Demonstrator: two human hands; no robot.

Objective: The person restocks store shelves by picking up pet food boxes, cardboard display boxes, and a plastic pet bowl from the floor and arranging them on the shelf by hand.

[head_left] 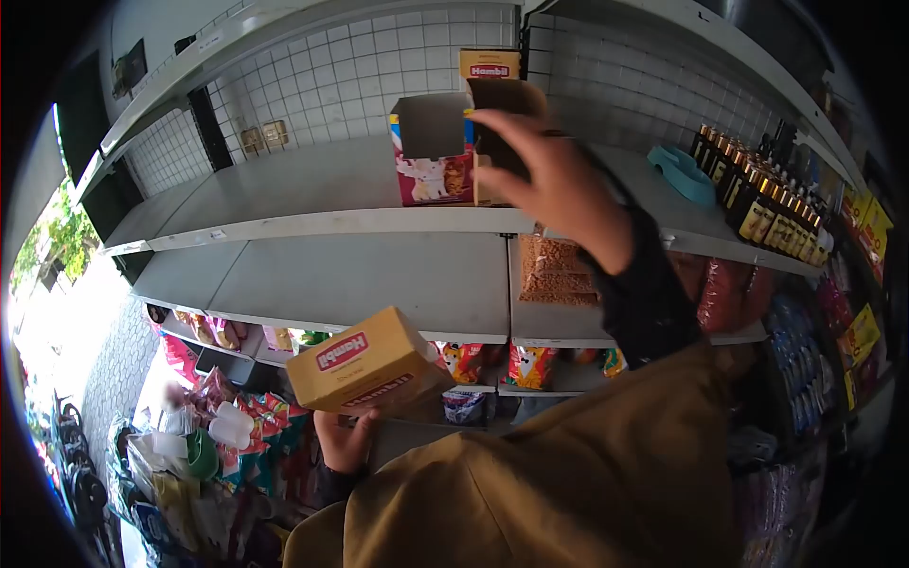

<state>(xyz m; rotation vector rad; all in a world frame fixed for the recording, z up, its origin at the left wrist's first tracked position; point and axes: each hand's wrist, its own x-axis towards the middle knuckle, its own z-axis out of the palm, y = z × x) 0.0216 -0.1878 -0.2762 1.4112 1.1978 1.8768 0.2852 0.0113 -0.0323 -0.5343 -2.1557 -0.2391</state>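
My left hand [347,438] supports a yellow-brown cardboard box [365,360] marked "Hambil" from below, tilted in front of the lower shelves. Raised to the upper shelf, my right hand [549,180] has its fingers spread, with the fingertips right at the side of an open-topped maroon and blue box [434,180] with a pet picture. Partly hidden behind that hand is an open brown box [507,95]. Another "Hambil" box [490,66] stands at the back, against the wire grid.
Dark bottles with gold caps [772,208] and a teal bowl [680,175] stand on the right of the upper shelf [284,185]. Bags of brown pellets [559,270] lie one level down. Colourful packets [265,431] and a green scoop [201,454] are at lower left.
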